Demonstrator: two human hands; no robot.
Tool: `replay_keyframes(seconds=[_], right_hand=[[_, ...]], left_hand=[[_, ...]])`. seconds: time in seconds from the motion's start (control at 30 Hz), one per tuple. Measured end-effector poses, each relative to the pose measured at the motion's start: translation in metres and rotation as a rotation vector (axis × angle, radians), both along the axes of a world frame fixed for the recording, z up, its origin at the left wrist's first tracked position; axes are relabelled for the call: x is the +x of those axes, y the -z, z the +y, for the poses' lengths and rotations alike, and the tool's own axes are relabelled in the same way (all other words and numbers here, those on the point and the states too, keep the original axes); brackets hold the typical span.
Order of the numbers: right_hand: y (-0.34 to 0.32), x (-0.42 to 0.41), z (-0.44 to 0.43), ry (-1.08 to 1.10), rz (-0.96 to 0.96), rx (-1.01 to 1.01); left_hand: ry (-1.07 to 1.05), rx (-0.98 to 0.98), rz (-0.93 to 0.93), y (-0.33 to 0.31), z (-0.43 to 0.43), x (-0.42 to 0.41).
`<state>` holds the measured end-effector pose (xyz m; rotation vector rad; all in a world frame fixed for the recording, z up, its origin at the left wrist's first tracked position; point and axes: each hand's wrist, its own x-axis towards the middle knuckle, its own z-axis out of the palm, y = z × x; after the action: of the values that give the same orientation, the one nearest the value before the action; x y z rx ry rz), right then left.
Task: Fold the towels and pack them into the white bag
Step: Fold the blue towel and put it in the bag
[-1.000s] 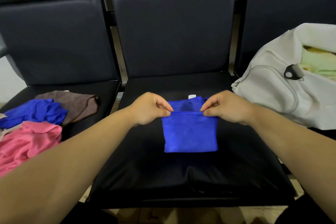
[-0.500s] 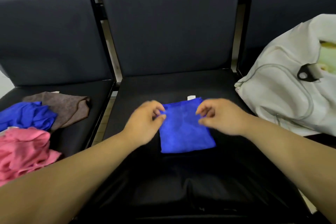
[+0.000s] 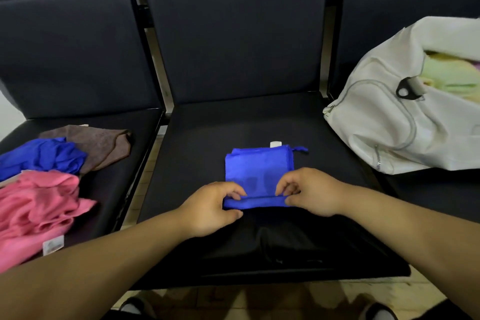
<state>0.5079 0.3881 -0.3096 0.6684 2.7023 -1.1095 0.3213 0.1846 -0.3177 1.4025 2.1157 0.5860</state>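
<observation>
3 black seats; on the middle, left hand and right hand pinch the blue towel.

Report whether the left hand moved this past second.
Yes. The left hand drew back from the folded blue towel's far edge, by the white tag, to its near edge.

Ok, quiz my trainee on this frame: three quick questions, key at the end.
1. True or false: cloth already shows inside the bag.
2. Which part of the folded blue towel do the left hand and right hand pinch? A) near edge B) far edge C) its tag
3. Fill in: the pink towel lies on the ___ seat.
Key: 1 true, pale green cloth shows in its mouth; 2 A; 3 left.
</observation>
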Motion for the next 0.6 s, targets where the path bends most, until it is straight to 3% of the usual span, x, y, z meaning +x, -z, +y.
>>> replay_keyframes(seconds=[0.1,0.23,0.4,0.6], right_hand=[[-0.016,0.011,0.003,0.042,-0.044,-0.327],[-0.024,0.017,0.01,0.139,0.027,-0.448],[-0.028,0.011,0.014,0.28,0.106,-0.424],[-0.016,-0.012,0.02,0.341,0.172,-0.219]], left_hand=[[0.027,-0.076,-0.179,-0.007,-0.007,0.004],[-0.039,0.022,-0.344,-0.014,-0.006,0.008],[-0.233,0.139,-0.427,-0.013,0.004,0.007],[-0.362,0.125,-0.343,-0.001,0.016,0.004]])
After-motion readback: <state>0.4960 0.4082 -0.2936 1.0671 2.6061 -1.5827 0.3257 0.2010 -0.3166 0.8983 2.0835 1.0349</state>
